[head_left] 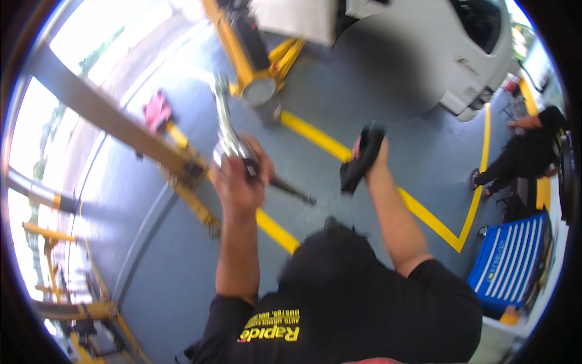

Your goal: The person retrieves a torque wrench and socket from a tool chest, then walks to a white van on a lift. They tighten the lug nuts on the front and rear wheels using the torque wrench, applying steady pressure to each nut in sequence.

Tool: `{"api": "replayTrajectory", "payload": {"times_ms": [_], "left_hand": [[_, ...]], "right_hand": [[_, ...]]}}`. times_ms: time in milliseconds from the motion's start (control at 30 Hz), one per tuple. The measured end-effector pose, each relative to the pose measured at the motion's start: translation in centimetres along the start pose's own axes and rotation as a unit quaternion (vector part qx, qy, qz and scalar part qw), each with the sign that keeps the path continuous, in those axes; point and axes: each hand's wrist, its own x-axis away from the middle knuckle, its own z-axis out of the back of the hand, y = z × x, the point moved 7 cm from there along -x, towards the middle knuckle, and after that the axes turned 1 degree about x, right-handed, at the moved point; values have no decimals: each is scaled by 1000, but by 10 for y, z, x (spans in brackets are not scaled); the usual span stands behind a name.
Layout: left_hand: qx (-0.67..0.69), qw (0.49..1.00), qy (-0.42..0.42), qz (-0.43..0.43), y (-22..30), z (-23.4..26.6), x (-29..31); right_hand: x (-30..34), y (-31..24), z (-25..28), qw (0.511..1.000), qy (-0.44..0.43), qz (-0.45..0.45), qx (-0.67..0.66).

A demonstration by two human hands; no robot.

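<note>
My left hand (236, 185) is closed round a shiny silver metal tool (225, 124) whose long narrow end points up and away from me. A thin dark rod (294, 190) sticks out to the right from beside that hand; motion blur hides how it joins the tool. My right hand (381, 159), held out at about the same height, grips a black angular object (362, 159). Its kind is too blurred to make out. The two hands are well apart, both above the grey floor (315, 145).
Yellow lift parts (233, 42) stand ahead, and a post (115, 115) slants across the left with a red cloth (157, 111) near it. A white vehicle (485, 67) is at the far right. Another person (521, 148) and a blue tool cabinet (508, 258) are on the right.
</note>
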Motion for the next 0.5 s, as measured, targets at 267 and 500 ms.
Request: {"api": "replayTrajectory", "payload": {"times_ms": [267, 500], "left_hand": [[140, 964, 222, -43, -21, 245, -225], [167, 928, 332, 4, -79, 505, -404]], "right_hand": [[-268, 104, -265, 963, -86, -162, 198], [-398, 303, -355, 728, -405, -439, 335]]}}
